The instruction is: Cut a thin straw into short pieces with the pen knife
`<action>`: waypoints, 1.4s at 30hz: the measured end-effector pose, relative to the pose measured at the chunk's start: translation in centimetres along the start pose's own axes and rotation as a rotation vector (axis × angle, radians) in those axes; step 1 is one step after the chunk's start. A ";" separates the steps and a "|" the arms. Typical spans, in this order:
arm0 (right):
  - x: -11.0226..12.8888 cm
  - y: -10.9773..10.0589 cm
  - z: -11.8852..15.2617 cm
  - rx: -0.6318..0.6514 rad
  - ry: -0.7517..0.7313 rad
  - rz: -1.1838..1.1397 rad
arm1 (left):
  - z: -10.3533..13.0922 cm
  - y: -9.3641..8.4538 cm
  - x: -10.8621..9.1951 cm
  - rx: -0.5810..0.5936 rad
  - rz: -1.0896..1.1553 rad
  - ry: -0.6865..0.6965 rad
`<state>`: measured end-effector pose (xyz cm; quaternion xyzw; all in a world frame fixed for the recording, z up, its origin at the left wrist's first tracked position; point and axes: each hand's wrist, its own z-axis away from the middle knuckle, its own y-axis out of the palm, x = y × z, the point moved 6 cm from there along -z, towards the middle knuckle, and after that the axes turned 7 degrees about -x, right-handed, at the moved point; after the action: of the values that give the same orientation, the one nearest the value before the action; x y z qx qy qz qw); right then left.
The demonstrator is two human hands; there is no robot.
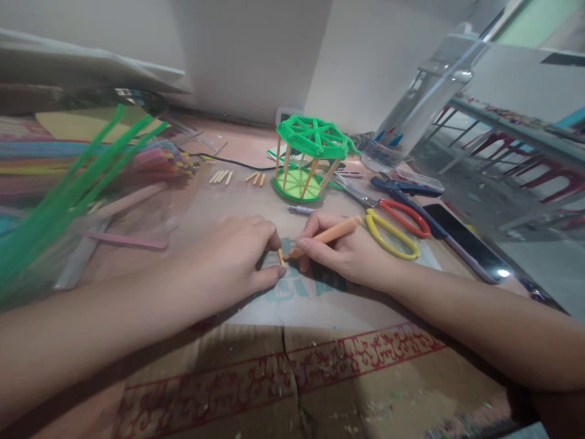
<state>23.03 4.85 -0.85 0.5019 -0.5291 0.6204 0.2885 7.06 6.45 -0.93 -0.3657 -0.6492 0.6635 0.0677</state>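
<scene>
Brown cardboard (237, 390) with a red scroll band is lying nearest. Beyond it, a whitish sheet (274, 314) is showing teal marks, which I cannot read. On this sheet, the left hand (240, 250) is narrowly pinching a small orange stick (281, 257), while the right hand (350, 250) is holding an orange marker (336, 231), its tip against the stick. Behind the hands, a green frame (320, 149) is standing upright.

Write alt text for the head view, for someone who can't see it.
A right-hand grip holds an orange marker, its tip at a small stick pinched in the left-hand grip. Beyond, a green round frame with stick posts stands left of red-and-yellow-handled scissors.
</scene>
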 end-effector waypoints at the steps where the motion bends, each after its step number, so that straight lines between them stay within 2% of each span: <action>1: 0.0 0.1 0.0 0.015 0.006 -0.007 | 0.0 0.0 0.0 0.000 -0.002 -0.001; 5: -0.1 0.1 0.1 0.032 0.018 -0.019 | 0.0 0.0 0.2 -0.004 0.006 0.003; 10: -0.2 0.1 0.1 0.030 0.009 0.001 | -0.6 0.3 0.7 0.068 0.132 -0.026; 19: -0.1 0.2 0.1 0.029 -0.005 -0.006 | -1.2 0.4 1.0 -0.015 0.194 0.003; 24: 0.0 0.0 -0.1 -0.010 -0.014 -0.004 | -1.1 0.5 1.1 -0.011 0.194 0.001; 30: -0.4 0.3 0.1 0.064 0.032 -0.064 | -1.2 0.5 1.0 0.007 0.194 -0.012; 36: -0.1 0.0 0.0 0.003 0.002 -0.011 | -1.2 0.5 1.1 -0.003 0.198 -0.010; 42: -0.4 0.4 0.2 0.080 0.027 -0.066 | -1.2 0.5 1.2 0.004 0.185 -0.012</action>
<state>22.93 4.61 -1.38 0.5217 -0.4831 0.6381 0.2955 7.12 8.05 -1.67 -0.4197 -0.6117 0.6706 0.0031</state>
